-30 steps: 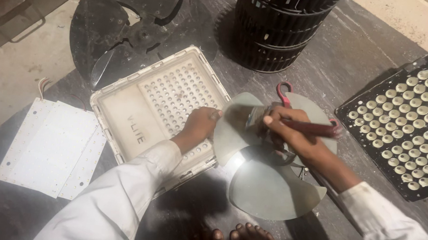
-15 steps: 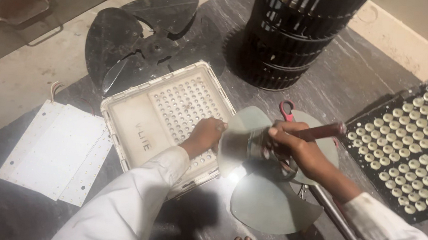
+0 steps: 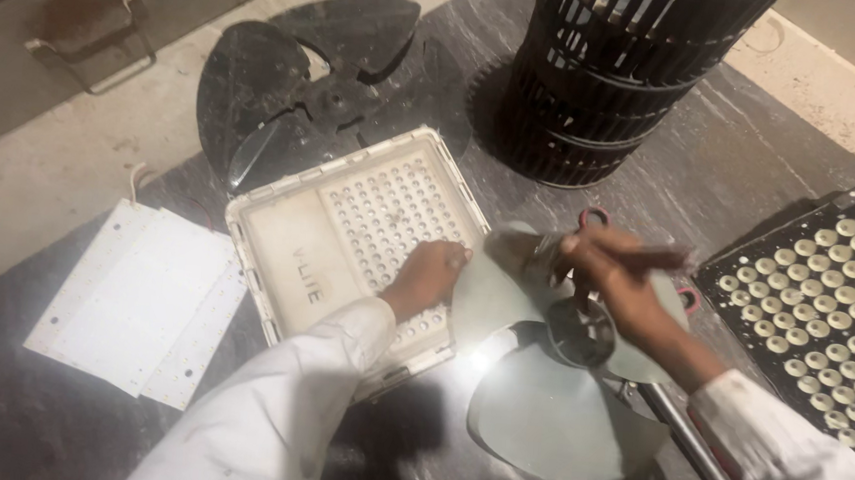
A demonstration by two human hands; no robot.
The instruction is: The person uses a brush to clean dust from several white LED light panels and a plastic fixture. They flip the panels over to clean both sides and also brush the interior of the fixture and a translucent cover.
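Note:
My left hand (image 3: 428, 275) rests on the right edge of a white square lamp housing (image 3: 286, 260) with a grid of small lenses; its fingers are curled against the panel. My right hand (image 3: 614, 273) is closed around a dark-handled tool (image 3: 662, 256), blurred, held over the hub (image 3: 579, 331) of a pale grey fan blade (image 3: 555, 419). Red scissor handles (image 3: 594, 218) lie just beyond the right hand. Both arms wear white sleeves.
A black fan blade (image 3: 288, 80) lies at the back left, and a black cylindrical blower wheel (image 3: 620, 73) stands at the back. A black lens panel (image 3: 835, 299) sits at the right, a white flat board (image 3: 138, 295) at the left. A metal rod (image 3: 698, 459) runs under my right arm.
My right hand with the tool has shifted slightly left over the fan hub. The left hand stays on the lamp housing. The view has drifted a little.

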